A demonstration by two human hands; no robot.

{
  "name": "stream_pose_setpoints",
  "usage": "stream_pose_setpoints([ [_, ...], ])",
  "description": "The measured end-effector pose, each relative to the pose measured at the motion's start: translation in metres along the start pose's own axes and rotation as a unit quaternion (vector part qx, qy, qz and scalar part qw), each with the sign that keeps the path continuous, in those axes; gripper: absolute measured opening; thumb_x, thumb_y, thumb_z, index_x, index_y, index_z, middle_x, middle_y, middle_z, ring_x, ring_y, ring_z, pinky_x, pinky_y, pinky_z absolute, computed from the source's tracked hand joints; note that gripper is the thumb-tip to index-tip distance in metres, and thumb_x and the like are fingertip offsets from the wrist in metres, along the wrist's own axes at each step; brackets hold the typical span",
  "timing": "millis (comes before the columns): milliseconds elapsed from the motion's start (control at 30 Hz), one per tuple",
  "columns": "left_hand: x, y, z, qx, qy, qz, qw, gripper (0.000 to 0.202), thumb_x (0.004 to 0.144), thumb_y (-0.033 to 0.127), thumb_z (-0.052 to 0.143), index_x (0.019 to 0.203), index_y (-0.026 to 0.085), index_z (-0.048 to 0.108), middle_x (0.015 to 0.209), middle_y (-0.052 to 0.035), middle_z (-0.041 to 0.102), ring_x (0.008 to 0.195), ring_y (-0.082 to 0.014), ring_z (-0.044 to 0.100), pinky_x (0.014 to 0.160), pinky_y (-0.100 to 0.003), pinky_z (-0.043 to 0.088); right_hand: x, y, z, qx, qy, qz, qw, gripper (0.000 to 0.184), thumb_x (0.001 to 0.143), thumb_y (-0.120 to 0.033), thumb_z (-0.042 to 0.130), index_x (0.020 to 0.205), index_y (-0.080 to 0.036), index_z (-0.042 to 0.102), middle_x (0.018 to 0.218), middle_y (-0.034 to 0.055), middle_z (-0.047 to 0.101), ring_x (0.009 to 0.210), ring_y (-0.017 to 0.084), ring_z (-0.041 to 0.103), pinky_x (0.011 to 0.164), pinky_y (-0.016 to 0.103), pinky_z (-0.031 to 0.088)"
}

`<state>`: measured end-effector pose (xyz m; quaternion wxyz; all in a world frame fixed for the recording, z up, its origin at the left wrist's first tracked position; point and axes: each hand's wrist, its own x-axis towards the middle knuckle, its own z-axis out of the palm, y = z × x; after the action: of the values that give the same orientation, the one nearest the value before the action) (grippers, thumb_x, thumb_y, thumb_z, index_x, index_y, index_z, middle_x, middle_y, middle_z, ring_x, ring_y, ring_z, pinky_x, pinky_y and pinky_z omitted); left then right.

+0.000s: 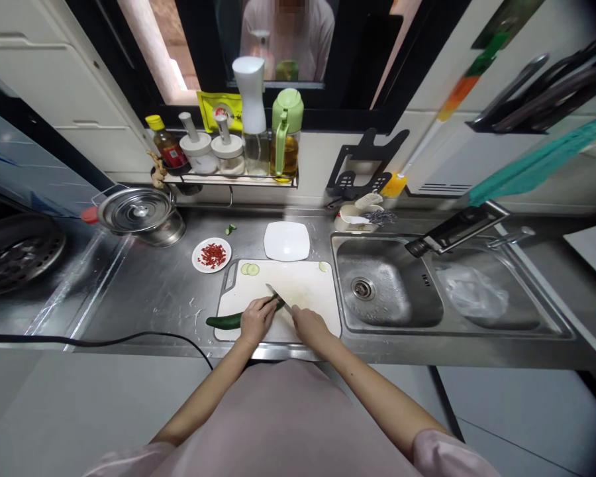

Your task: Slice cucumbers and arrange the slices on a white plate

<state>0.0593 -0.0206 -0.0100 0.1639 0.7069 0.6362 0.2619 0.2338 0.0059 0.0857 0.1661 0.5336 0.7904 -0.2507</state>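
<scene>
My left hand [257, 319] is closed on a dark green cucumber [223, 322], which lies slantwise over the lower left of the white cutting board [308, 278]. In my right hand [310, 327] is the handle of a kitchen knife [279, 298]. The blade points away to the upper left and meets the cucumber's right end beside my left fingertips. Two round cucumber slices [250, 269] overlap near the board's top left. Another pale slice [323, 267] lies at its top right corner. My fingers hide part of the cucumber.
Behind the board is a white square plate [287, 241]; to its left, a small plate [196, 257] holds chopped red pieces. A lidded steel pot [163, 228] stands further left. The double sink [392, 318] adjoins the board's right side. Bottles and jars fill a wall rack [238, 177].
</scene>
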Motion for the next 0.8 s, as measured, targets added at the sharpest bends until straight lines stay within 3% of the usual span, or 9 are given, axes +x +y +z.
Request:
stream_pose_setpoints([
  [467,-0.0007,-0.0015,0.0027,0.011,-0.003,0.004,1.0,0.03,0.093,0.032,0.045,0.112,0.029,0.068,0.116,-0.0037,0.066,0.107,-0.018,0.059,0.095,-0.032,0.048,0.0029,0.0015,0.0035,-0.011,-0.005,-0.008,1.0,0.025,0.091,-0.009,0.036,0.109,-0.016,0.051,0.091,0.0115,0.067,0.088,0.02,0.065,0.07,0.027,0.041],
  [800,-0.0014,-0.0028,0.0057,0.021,0.083,0.069,0.994,0.025,0.092,0.027,0.051,0.107,0.026,0.07,0.107,-0.0044,0.069,0.098,-0.0172,0.061,0.084,-0.031,0.052,0.0065,-0.002,0.0027,-0.005,-0.008,-0.008,1.0,0.03,0.088,-0.006,0.034,0.111,-0.014,0.052,0.094,0.0133,0.068,0.093,0.023,0.065,0.072,0.029,0.043],
])
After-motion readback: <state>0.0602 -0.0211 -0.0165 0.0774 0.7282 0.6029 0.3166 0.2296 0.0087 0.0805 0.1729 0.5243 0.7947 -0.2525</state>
